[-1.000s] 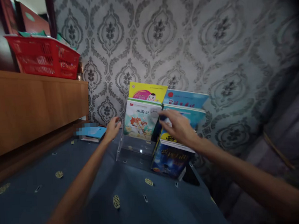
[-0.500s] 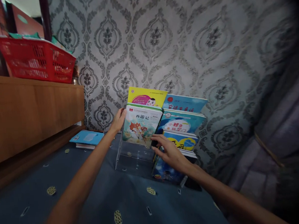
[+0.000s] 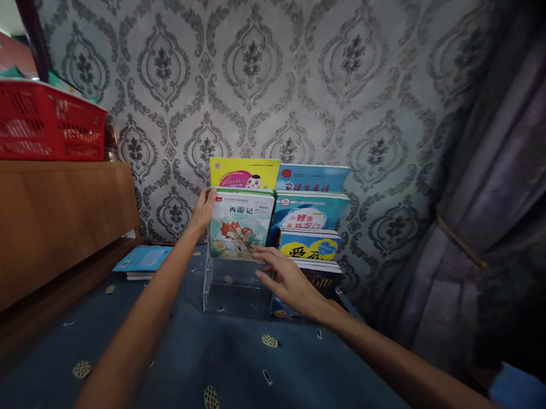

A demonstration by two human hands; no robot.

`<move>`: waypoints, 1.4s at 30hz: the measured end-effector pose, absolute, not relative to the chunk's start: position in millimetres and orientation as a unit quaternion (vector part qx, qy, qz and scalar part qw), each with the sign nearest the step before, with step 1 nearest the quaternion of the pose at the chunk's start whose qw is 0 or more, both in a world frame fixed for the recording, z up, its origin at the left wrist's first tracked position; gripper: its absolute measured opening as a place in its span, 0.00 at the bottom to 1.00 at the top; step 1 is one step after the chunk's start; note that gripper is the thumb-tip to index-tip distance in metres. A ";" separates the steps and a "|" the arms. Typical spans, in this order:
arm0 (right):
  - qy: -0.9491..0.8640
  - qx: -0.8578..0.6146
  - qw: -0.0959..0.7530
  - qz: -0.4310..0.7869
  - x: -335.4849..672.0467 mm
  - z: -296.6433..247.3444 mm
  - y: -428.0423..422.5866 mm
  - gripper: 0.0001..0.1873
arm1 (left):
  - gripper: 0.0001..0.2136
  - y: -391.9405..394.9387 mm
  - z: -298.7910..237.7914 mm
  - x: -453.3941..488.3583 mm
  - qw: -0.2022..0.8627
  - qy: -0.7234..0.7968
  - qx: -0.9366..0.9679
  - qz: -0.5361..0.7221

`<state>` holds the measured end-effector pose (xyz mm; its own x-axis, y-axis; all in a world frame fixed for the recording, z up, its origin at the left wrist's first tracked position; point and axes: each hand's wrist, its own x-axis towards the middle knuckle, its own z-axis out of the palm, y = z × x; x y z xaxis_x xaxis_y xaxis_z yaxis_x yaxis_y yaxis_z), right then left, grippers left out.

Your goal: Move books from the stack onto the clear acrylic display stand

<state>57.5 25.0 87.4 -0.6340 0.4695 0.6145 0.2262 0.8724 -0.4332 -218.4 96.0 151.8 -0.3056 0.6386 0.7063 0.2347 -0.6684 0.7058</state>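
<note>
A clear acrylic stepped rack [image 3: 234, 292] holds books in two columns. My left hand [image 3: 202, 213] is closed round the left edge of a picture book [image 3: 242, 226] with a pale cover, standing in the left column. Near that book's lower right corner is my right hand [image 3: 288, 281], fingertips at the cover and thumb held apart. Behind it rises a yellow book [image 3: 246, 173]. The right column has a blue book [image 3: 315, 176], a teal book [image 3: 308, 215], a blue-and-yellow book [image 3: 308, 245] and a dark book [image 3: 325, 279], partly hidden by my right hand.
A small stack of books with a blue one on top [image 3: 143, 258] lies left of the rack. A red basket [image 3: 40, 122] stands on a wooden cabinet [image 3: 58, 222]. Patterned wallpaper [image 3: 251, 59] is behind, and a tied curtain [image 3: 459, 268] hangs at the right.
My view has turned to the right, so the rack, books and basket appear further left. Both hands stay at the same pale picture book, with little visible shift against it.
</note>
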 end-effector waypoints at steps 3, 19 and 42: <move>-0.888 -0.207 0.374 0.168 62.6 79.5 23.3 0.17 | 0.28 93.7 151.7 -218.9 0.142 0.377 0.581 0.707; -0.796 -0.242 0.497 0.248 61.5 127.0 58.4 0.28 | 0.22 67.2 131.0 -224.3 -0.028 0.439 0.587 0.679; -0.893 -0.199 0.204 0.349 68.4 3.0 -8.7 0.14 | 0.17 5.9 -45.7 -272.9 -0.075 0.738 0.561 0.366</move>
<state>68.4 -8.7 3.0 -0.8378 0.4972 0.2257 0.2128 0.6780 -0.7035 -272.9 5.9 -45.7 -0.3585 0.7738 0.5222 0.8839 0.1014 0.4566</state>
